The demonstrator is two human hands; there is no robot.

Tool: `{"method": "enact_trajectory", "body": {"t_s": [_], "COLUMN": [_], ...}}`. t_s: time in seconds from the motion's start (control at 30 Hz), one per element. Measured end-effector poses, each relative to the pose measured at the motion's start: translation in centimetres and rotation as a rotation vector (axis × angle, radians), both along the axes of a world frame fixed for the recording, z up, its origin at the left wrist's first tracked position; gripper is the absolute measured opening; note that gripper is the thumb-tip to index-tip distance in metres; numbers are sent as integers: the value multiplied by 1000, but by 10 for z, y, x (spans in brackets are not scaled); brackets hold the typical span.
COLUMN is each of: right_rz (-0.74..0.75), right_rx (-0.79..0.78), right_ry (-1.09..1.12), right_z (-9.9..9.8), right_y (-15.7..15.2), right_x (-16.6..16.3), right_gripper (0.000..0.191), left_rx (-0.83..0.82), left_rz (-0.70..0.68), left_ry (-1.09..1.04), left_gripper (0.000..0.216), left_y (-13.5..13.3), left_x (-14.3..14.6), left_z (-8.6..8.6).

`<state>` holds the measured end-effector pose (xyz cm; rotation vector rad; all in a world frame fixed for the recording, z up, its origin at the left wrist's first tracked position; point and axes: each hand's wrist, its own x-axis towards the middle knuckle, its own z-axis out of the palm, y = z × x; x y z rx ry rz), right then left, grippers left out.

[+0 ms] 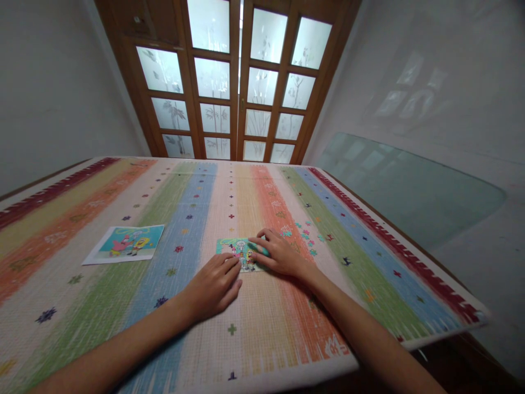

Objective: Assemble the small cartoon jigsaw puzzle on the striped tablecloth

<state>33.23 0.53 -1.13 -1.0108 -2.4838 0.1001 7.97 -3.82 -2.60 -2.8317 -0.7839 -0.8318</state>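
Observation:
A partly visible jigsaw puzzle [228,244] with teal ground and cartoon figures lies flat on the cloth in front of me. My left hand [216,282] rests at its lower left edge, fingers laid out and close together, fingertips touching it. Over the right part of the puzzle is my right hand [279,253], its index finger and thumb apart with teal showing between them. Both hands cover portions of the puzzle. Several loose jigsaw pieces [305,235], teal and pink, are scattered just right of my right hand.
A printed cartoon picture [129,242] on white paper lies to the left. The striped tablecloth [262,334] covers the table, whose front edge runs near my forearms. Beyond stand wooden doors [239,120] with frosted panes; a glass panel [406,180] is at the right wall.

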Motion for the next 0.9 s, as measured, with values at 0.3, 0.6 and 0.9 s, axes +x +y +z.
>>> {"method": "enact_trajectory", "body": {"t_s": [0.3,0.6,0.9], "right_rz": [26,-14,-51], "right_rx": [-5,-25,16], "right_ry": [-67,-47,62], "right_z": [5,1,15], "right_y": [-5,-7,12], "right_x": [-2,-1,34], "right_gripper": [35,46,40], "left_rx": [-6,5,-23], "left_rz": [3,4,-12], "left_ry": [1,19,5], "left_gripper": [29,29,28], "left_y": [-1,-1,0], "left_x": [1,1,1], "left_z": [3,0,3]}}
